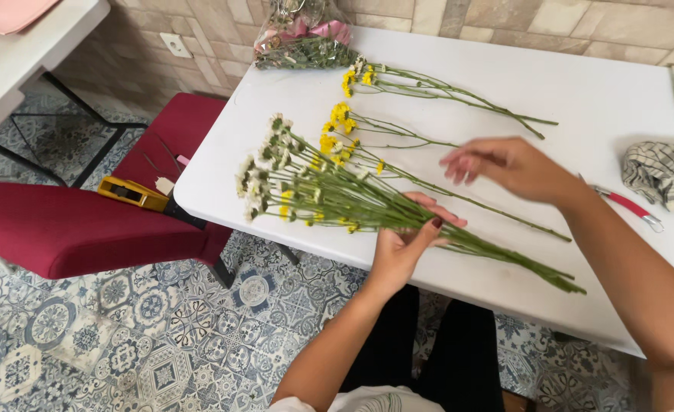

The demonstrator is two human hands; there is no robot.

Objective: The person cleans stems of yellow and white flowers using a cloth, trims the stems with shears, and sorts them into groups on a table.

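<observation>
Starting at the left, I see one dark red chair point(70, 221) pulled up beside the desk's left edge, and one yellow utility knife point(132, 193) lies on its seat. Next comes the white desk point(581, 99) itself. At its far left corner sits one clear plastic wrap of pink flowers point(305, 34). Just right of that I count two loose stems with yellow blooms: one stem point(443, 91) runs along the far part of the desk, and a second stem point(386, 137) lies below it, nearer the middle.

Along the near edge lies one bunch of white and yellow flowers point(314, 187), its heads pointing at the left edge and its green stems running right. My left hand point(409, 240) is closed around those stems from below, at the near edge, so the bunch is held there while still resting on the desk. My right hand point(505, 164) hovers above the middle of the desk, fingers spread loosely, gripping nothing. Further right I see one pair of red-handled shears point(630, 206), then one checked cloth point(665, 174) at the right edge.
</observation>
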